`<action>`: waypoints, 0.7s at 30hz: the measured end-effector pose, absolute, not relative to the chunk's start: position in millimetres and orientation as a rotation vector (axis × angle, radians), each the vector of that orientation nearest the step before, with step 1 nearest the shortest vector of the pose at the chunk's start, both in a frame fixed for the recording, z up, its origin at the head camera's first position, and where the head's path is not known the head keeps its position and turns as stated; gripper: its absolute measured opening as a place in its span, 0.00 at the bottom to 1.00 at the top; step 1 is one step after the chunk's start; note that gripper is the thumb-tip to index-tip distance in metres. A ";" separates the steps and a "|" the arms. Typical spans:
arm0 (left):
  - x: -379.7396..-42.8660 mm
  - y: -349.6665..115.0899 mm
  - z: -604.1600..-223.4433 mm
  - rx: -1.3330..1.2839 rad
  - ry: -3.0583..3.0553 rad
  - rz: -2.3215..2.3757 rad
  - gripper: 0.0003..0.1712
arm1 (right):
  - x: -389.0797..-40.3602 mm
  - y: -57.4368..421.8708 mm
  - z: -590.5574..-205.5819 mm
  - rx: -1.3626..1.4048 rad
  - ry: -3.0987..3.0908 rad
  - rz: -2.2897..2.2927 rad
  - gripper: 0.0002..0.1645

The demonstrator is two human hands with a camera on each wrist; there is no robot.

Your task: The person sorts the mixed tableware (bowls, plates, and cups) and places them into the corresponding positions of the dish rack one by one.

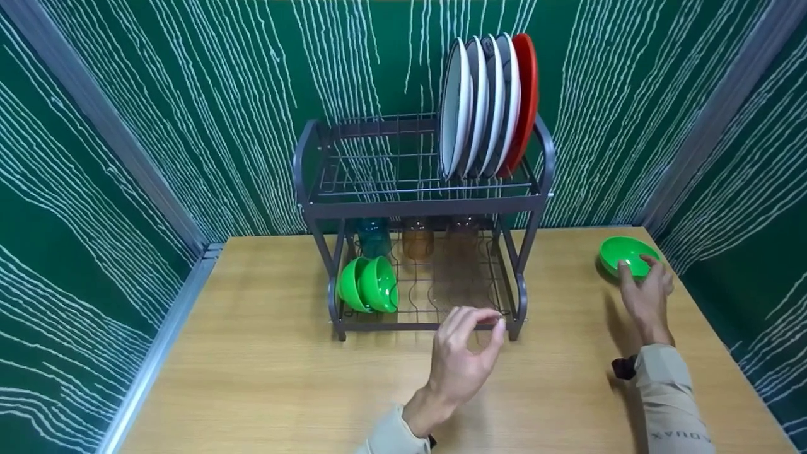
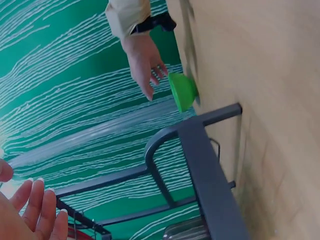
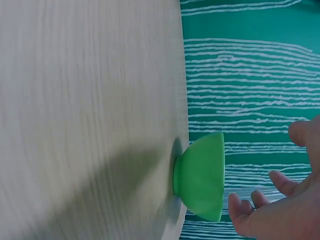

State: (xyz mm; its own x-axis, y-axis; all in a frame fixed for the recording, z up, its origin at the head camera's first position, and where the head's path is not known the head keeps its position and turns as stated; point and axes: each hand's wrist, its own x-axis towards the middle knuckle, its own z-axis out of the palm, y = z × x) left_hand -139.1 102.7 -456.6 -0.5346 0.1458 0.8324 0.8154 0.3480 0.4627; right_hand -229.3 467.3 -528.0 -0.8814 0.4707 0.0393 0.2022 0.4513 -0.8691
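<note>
My right hand [image 1: 647, 302] is over a green bowl [image 1: 613, 252] that stands upright on the table at the right. In the right wrist view its spread fingers [image 3: 282, 182] lie just off the bowl's rim, with a gap between. My left hand [image 1: 457, 356] hangs in front of the rack's lower tier with its fingers bent loosely toward the thumb and nothing in them. Two more green bowls [image 1: 379, 284] lean on their sides, nested, at the front left of that tier.
A dark two-tier dish rack [image 1: 422, 207] stands mid-table. White plates [image 1: 459, 107] and a red plate [image 1: 523, 101] stand on edge on top. Below, at the back, are a blue glass [image 1: 374, 236], an amber glass [image 1: 417, 239] and a brownish glass [image 1: 463, 230]. Green walls [image 1: 208, 101] enclose the table [image 1: 265, 366].
</note>
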 end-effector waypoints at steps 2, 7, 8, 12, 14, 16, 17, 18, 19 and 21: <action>-138.1 105.5 -460.3 -0.841 -1.916 -1.198 0.07 | -232.1 472.2 -528.2 -0.601 -2.445 1.394 0.47; -134.8 112.5 -469.8 -0.856 -1.933 -1.172 0.07 | -238.5 483.3 -530.0 -0.654 -2.457 1.412 0.50; -133.9 114.0 -471.7 -0.860 -1.938 -1.174 0.07 | -239.6 485.4 -531.0 -0.662 -2.455 1.408 0.51; -130.5 120.8 -479.5 -0.876 -1.957 -1.193 0.06 | -243.2 493.0 -534.3 -0.687 -2.464 1.401 0.53; -128.6 124.6 -482.9 -0.880 -1.966 -1.214 0.06 | -244.7 496.1 -535.0 -0.701 -2.473 1.413 0.54; -126.9 128.6 -486.0 -0.889 -1.974 -1.232 0.06 | -245.8 499.2 -534.1 -0.720 -2.490 1.454 0.56; -126.0 130.5 -487.5 -0.895 -1.980 -1.242 0.06 | -246.4 500.7 -533.4 -0.731 -2.495 1.475 0.56; -125.3 132.3 -488.7 -0.903 -1.983 -1.239 0.06 | -246.9 502.3 -532.7 -0.739 -2.504 1.493 0.56; -124.7 134.0 -490.0 -0.909 -1.988 -1.222 0.06 | -247.6 503.7 -531.9 -0.748 -2.514 1.510 0.57; -123.6 137.1 -492.8 -0.919 -1.992 -1.185 0.06 | -248.8 506.1 -530.6 -0.764 -2.534 1.537 0.57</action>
State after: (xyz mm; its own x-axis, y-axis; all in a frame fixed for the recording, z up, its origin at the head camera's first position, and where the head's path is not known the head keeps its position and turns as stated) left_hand -123.6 137.1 -492.8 -0.5530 0.2420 0.7972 0.8161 0.3498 0.4599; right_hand -248.8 506.1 -530.6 -0.8722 0.4534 -0.1835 0.3723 0.3723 -0.8502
